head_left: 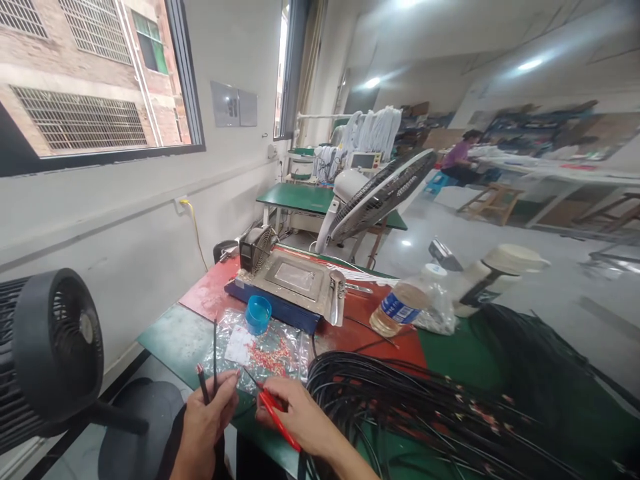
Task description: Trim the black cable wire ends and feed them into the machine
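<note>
Pinching black cable [215, 360] in left fingers [226, 389]: thin, dark, reddish at the ends. Gripping red-handled tool [273, 415] with right fingers [273, 385], curled round handles.

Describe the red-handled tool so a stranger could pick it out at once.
Start at the green table with the red mat. At its near edge, before the clear plastic bag strewn with small red pieces, find the right hand. The red-handled tool is in it; its bright handles and thin dark tip set it apart from the black cables heaped alongside.
</note>
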